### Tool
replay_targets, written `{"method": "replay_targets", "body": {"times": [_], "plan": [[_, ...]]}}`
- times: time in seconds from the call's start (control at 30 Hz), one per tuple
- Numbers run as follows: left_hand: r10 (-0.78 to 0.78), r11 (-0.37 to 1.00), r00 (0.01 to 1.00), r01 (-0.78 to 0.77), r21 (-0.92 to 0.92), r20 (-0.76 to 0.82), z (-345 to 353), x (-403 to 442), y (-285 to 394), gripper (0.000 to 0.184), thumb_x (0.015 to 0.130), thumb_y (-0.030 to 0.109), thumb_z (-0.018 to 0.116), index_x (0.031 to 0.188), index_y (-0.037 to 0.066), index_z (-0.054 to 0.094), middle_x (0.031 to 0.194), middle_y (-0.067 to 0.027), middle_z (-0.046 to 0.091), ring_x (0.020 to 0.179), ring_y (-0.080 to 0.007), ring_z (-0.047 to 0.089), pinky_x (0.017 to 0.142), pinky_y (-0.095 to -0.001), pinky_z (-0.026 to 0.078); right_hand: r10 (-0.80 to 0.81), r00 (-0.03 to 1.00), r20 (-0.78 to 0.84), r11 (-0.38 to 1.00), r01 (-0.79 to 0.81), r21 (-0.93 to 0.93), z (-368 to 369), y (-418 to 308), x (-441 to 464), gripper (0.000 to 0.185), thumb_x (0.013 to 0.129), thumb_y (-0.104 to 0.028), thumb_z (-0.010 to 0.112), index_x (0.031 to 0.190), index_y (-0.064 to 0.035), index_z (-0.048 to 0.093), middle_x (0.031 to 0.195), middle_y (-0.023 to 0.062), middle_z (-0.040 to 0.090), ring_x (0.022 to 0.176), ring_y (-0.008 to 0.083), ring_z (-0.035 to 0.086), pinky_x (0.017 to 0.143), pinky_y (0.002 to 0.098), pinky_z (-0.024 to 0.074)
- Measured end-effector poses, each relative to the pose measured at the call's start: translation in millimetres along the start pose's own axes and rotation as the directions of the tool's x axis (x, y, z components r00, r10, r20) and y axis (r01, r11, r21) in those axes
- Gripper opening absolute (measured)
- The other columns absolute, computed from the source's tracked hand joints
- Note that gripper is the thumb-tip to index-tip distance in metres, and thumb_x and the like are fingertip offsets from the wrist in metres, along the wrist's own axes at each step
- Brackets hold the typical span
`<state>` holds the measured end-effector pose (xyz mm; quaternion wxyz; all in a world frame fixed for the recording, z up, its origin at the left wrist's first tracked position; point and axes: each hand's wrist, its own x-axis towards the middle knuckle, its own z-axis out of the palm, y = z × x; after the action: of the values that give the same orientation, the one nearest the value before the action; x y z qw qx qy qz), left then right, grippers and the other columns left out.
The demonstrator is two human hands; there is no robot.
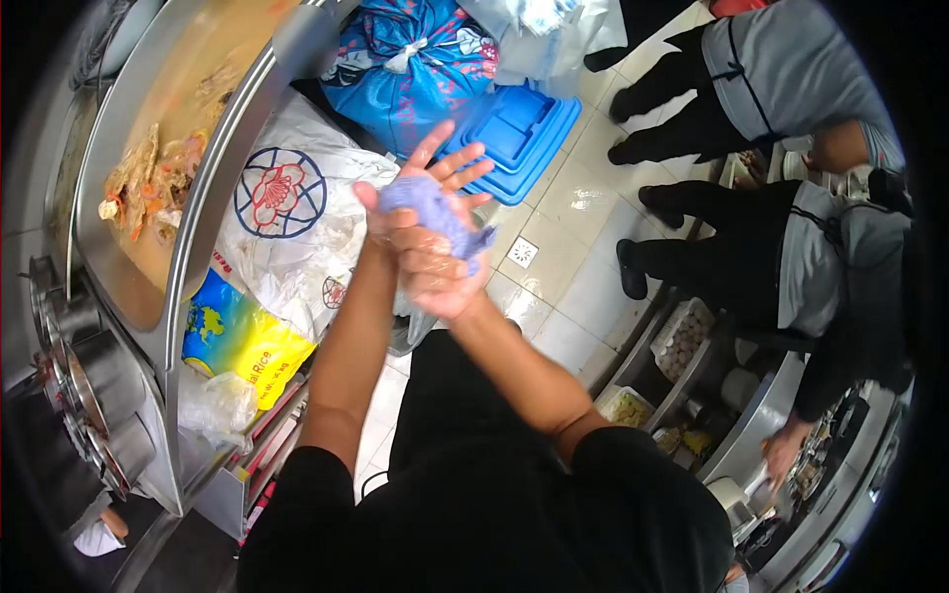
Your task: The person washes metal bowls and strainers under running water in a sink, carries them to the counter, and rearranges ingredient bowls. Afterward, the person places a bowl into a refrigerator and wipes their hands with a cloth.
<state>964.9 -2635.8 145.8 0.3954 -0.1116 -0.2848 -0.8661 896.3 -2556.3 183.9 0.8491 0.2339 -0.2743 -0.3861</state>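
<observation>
A crumpled purple cloth (431, 203) is between my two hands, out in front of my body. My right hand (430, 265) is closed, its fingers wrapped round the cloth and pressing it against the palm side of my left hand. My left hand (447, 168) lies palm up beneath it, fingers spread and thumb out to the side. Both hands look wet. Part of the left palm is covered by the cloth and the right hand.
At left stands a metal basin (178, 267) of cloudy liquid with food scraps. Beside it are a white sack (287, 247), a rice bag (242, 331), a blue bag (395, 89) and a blue lidded box (514, 143). Co-workers (732, 89) stand at right by counters.
</observation>
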Motion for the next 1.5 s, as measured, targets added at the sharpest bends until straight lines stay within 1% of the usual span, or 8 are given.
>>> {"method": "replay_targets", "body": {"times": [0.17,0.27,0.5,0.77,1.03,1.1,1.3,1.5], "plan": [[0.384,0.809,0.918,-0.285,-0.514,0.096,47.2,14.2,-6.4,0.093,0.079,0.060,0.055,0.144,0.008,0.012,0.131,-0.0217,0.044,0.127,-0.0393,0.035,0.099,-0.0708,0.018,-0.056,0.993,0.099,0.981,0.036,0.190,-0.2,33.6,21.4,0.042,0.085,-0.033,0.054,0.103,0.0019,0.041,0.068,0.0049,0.046,0.040,0.0098,0.045,0.031,0.0220,0.0313],[0.310,0.841,0.930,-0.365,-0.398,-0.199,45.5,-7.5,-4.3,0.054,0.094,0.037,0.041,0.137,0.006,0.030,0.089,0.0048,0.055,0.094,-0.0114,0.053,0.095,-0.0493,0.035,-0.107,0.992,0.060,0.952,0.085,0.292,12.9,34.0,21.0,0.038,0.085,-0.031,0.054,0.101,0.0017,0.042,0.067,0.0043,0.045,0.040,0.0092,0.044,0.031,0.0212,0.0299],[-0.090,0.979,0.844,-0.023,-0.204,-0.528,10.3,-42.1,20.2,0.024,0.095,0.010,0.036,0.116,0.003,0.046,0.049,0.0064,0.034,0.045,-0.0046,0.039,0.053,-0.0211,0.040,0.031,0.985,-0.168,0.996,-0.016,0.087,-40.3,-1.0,-11.7,0.027,0.083,-0.028,0.054,0.093,-0.0047,0.045,0.063,-0.0009,0.042,0.038,0.0075,0.034,0.033,0.0227,0.0253],[-0.158,0.869,0.581,0.465,0.167,-0.798,-22.7,-57.8,13.0,0.011,0.090,0.011,0.045,0.099,0.006,0.048,0.052,0.0038,0.035,0.041,-0.0057,0.034,0.040,-0.0238,0.033,0.012,0.762,-0.647,0.910,-0.276,-0.308,-77.1,-40.6,-26.1,0.017,0.080,-0.029,0.053,0.075,-0.0143,0.046,0.055,-0.0034,0.039,0.037,0.0094,0.032,0.031,0.0264,0.0232],[0.270,0.674,0.293,0.623,0.397,-0.917,-55.8,-78.0,-29.6,0.009,0.088,0.012,0.044,0.094,0.006,0.048,0.056,-0.0030,0.045,0.040,-0.0096,0.039,0.034,-0.0277,0.031,-0.635,0.552,-0.540,0.033,-0.680,-0.733,-144.1,-81.0,-55.8,0.022,0.078,-0.024,0.053,0.070,-0.0045,0.054,0.051,0.0052,0.049,0.038,0.0180,0.045,0.032,0.0354,0.0299],[0.621,0.295,0.302,0.765,0.573,-0.723,-90.0,-102.5,-59.1,0.011,0.087,0.012,0.043,0.087,0.005,0.052,0.066,-0.0108,0.053,0.057,-0.0216,0.053,0.053,-0.0364,0.044,-0.574,0.818,0.015,-0.706,-0.487,-0.514,-170.1,-92.5,-66.4,0.032,0.075,-0.031,0.058,0.070,0.0011,0.058,0.056,0.0127,0.057,0.047,0.0274,0.054,0.043,0.0415,0.0410],[0.813,0.420,-0.156,0.825,0.379,-0.560,-54.4,-91.8,-65.4,0.024,0.091,0.023,0.041,0.093,0.001,0.051,0.088,-0.0274,0.059,0.088,-0.0440,0.056,0.076,-0.0487,0.043,-0.649,0.747,-0.146,-0.737,-0.665,-0.123,-155.8,-84.8,-73.1,0.051,0.065,-0.044,0.070,0.085,0.0028,0.061,0.074,0.0254,0.062,0.073,0.0404,0.063,0.062,0.0450,0.0489],[0.564,0.775,-0.492,0.594,0.217,-0.663,-51.5,-85.6,-63.5,0.040,0.093,0.029,0.041,0.113,-0.005,0.038,0.105,-0.0322,0.056,0.100,-0.0428,0.056,0.086,-0.0449,0.044,-0.206,0.966,0.157,-0.977,-0.195,-0.084,-113.6,-44.3,-49.4,0.062,0.079,-0.038,0.060,0.124,0.0007,0.043,0.107,0.0217,0.059,0.096,0.0395,0.058,0.081,0.0471,0.0466]]}}
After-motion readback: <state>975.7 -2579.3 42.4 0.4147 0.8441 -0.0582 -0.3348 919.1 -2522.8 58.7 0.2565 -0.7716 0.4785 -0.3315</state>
